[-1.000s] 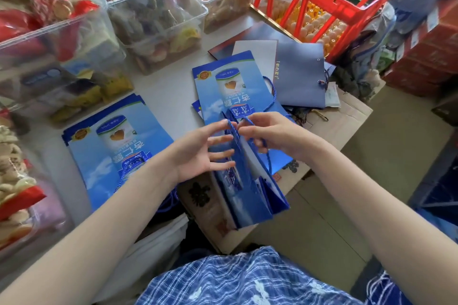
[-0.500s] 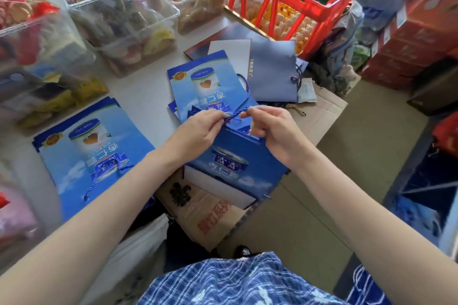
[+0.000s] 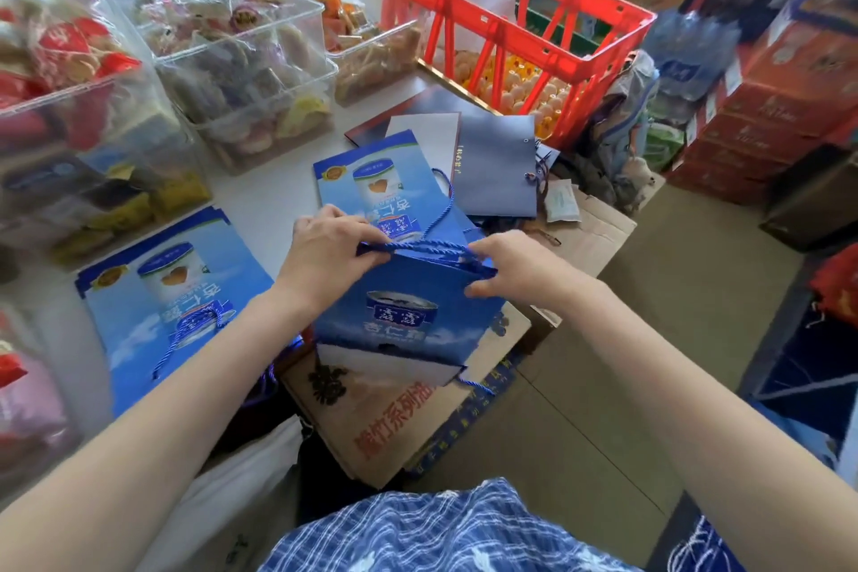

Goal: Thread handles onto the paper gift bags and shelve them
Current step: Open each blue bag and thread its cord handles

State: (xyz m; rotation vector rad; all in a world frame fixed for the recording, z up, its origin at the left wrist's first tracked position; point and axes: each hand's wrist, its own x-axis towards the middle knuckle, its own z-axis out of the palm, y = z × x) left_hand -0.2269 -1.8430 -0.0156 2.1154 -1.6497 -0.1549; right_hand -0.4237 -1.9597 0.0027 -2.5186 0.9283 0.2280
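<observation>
Head view: a blue paper gift bag is held up between both hands above the near edge of the surface and over a flattened cardboard box. Its printed face is turned toward the camera and its mouth is at the top. A twisted blue cord handle is stretched almost level along the mouth, between the two hands.

The bag is judged light and fairly stiff, though easily creased or torn at the punched holes if the cord is tugged hard. The cord looks soft and limp, so it is best taken near its ends and the bag by its reinforced top edge, not by the thin side panels.

The left hand is curled at the bag's upper left corner, with the cord's end pinched between thumb and fingers. The right hand is curled at the upper right corner, where the cord's other end and the bag's edge are nipped between thumb and fingertips. Both forearms are reached forward from the lower corners of the view, with the wrists angled inward toward each other.

Flat bags of the same print are seen lying on the surface: a stack at the left with a loose cord on it, and another pile just behind the hands. No shelf can be made out.
</observation>
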